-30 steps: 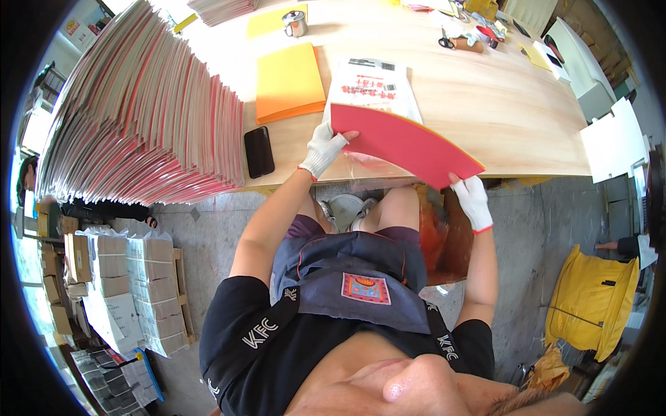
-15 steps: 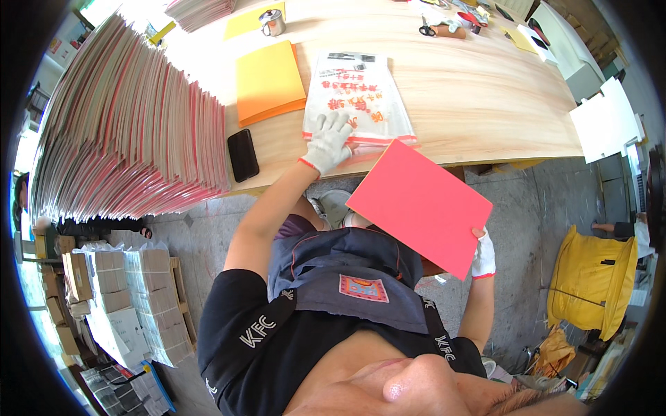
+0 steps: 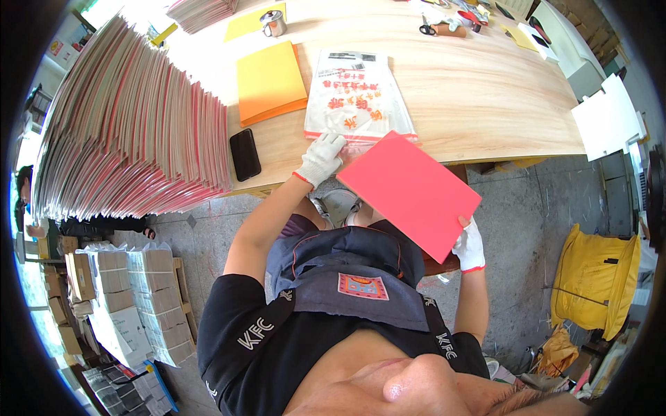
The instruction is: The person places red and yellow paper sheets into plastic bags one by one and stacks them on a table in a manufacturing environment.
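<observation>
While both gloved hands work at the wooden table's [image 3: 485, 97] near edge:
Left hand [image 3: 321, 158]: flat, fingers spread on clear printed bag [image 3: 357, 97];
Right hand [image 3: 470, 248]: clamped on red card's [image 3: 409, 193] lower corner;
Card: tilted, overlapping bag's near edge, long axis toward bag; left hand nearer.

Phone [image 3: 245, 154] on table [image 3: 485, 104] left of bag [image 3: 357, 97]; folder stack [image 3: 269, 82] behind phone.

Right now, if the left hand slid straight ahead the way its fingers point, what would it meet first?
The left hand already rests on the near edge of the clear plastic bag with red print, so it would likely ride further onto the bag. Beyond that lies bare wooden table, as far as depth shows.
</observation>
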Tool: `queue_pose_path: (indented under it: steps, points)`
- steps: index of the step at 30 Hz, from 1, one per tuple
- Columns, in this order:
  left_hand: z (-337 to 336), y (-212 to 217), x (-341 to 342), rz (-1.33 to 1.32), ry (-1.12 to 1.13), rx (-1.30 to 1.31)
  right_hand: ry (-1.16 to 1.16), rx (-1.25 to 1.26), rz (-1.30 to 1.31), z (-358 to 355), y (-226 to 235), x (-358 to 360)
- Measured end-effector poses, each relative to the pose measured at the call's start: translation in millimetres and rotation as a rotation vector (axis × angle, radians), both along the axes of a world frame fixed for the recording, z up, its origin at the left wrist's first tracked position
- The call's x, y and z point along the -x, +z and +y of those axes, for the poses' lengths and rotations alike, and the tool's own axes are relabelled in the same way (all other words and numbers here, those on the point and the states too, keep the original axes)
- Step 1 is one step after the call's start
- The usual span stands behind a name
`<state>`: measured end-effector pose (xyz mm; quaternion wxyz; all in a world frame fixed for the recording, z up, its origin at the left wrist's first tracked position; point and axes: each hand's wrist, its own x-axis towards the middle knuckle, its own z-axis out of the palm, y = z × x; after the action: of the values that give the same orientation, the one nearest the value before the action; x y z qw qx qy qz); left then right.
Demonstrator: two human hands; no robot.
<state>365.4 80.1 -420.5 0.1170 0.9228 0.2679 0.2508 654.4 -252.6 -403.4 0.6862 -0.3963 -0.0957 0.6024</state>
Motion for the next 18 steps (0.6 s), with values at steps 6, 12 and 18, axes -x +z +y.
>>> queue_pose_path:
  steps: [6,12,18]
  points:
    - [-3,33,-3,-0.025,0.135,0.187,-0.138,0.013,0.165,9,-8,28]
    - [20,39,4,-0.212,-0.049,0.633,-0.200,0.035,0.228,18,-7,44]
    - [-2,44,1,-0.196,-0.114,0.195,-0.184,0.055,0.124,32,19,69]
